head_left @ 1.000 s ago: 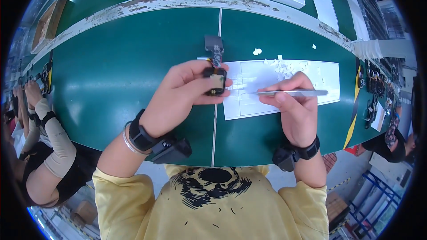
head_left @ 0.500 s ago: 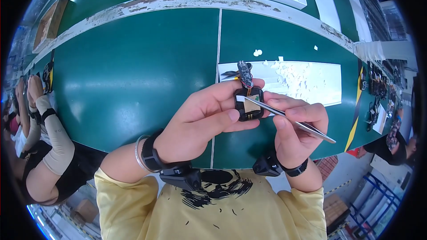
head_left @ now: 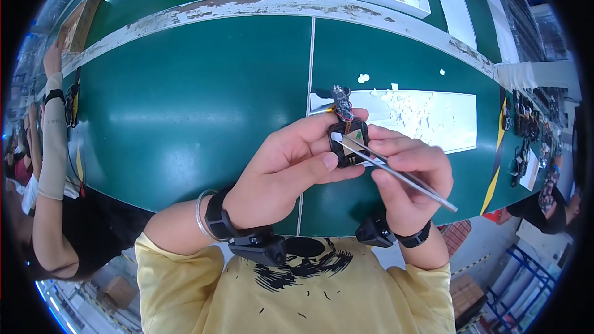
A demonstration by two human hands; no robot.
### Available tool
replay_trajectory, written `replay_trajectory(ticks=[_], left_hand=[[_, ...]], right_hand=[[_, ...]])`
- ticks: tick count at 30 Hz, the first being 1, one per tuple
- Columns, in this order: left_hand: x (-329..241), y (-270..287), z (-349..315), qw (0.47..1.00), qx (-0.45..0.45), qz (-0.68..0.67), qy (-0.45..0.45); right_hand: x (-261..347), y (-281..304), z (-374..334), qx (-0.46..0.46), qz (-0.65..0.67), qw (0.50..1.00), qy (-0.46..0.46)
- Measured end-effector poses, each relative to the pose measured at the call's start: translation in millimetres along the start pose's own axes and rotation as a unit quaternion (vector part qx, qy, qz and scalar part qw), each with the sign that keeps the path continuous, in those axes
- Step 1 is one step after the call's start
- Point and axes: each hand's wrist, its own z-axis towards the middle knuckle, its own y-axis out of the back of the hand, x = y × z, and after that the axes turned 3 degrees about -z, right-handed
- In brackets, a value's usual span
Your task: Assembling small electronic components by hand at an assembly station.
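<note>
Between the thumb and fingers of my left hand (head_left: 281,164) sits a small black square device housing (head_left: 351,159), its inner side facing up. A small circuit board (head_left: 341,100) stands off its far edge, joined by a short orange-brown strip. A white piece (head_left: 336,137) lies at the housing's left, beside a tan patch. My right hand (head_left: 411,170) pinches metal tweezers (head_left: 408,179), whose tips reach over the housing next to the white piece. The tweezers' two arms are apart at the tips. Whether the tips touch anything I cannot tell.
Behind the hands a white sheet (head_left: 461,120) carries many small white pieces. Beyond the worn white ledge (head_left: 272,5) stands a white box (head_left: 427,6) of similar pieces. A wooden box (head_left: 80,21) is at the far left, where a co-worker's hand (head_left: 53,59) reaches. Yellow-black tape (head_left: 493,179) runs at right.
The tweezers have opened wider, and their tips have moved left toward the white piece. At left, the co-worker's arm has stretched to the wooden box. The view has shifted slightly.
</note>
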Motion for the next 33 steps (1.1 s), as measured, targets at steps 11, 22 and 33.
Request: replay_trajectory(ticks=[11, 22, 33], left_hand=[[3.7, -2.1, 2.2, 1.000, -0.005, 0.000, -0.004], [-5.0, 3.4, 3.0, 1.000, 0.014, -0.018, 0.015], [-1.4, -1.4, 0.6, 1.000, 0.006, -0.010, 0.003]], right_hand=[[-4.0, 3.9, -1.3, -0.003, -0.019, 0.999, -0.026], [3.4, -3.1, 7.2, 0.090, -0.225, 0.961, 0.133], [5.5, 1.6, 2.8, 0.041, -0.150, 0.986, 0.068]])
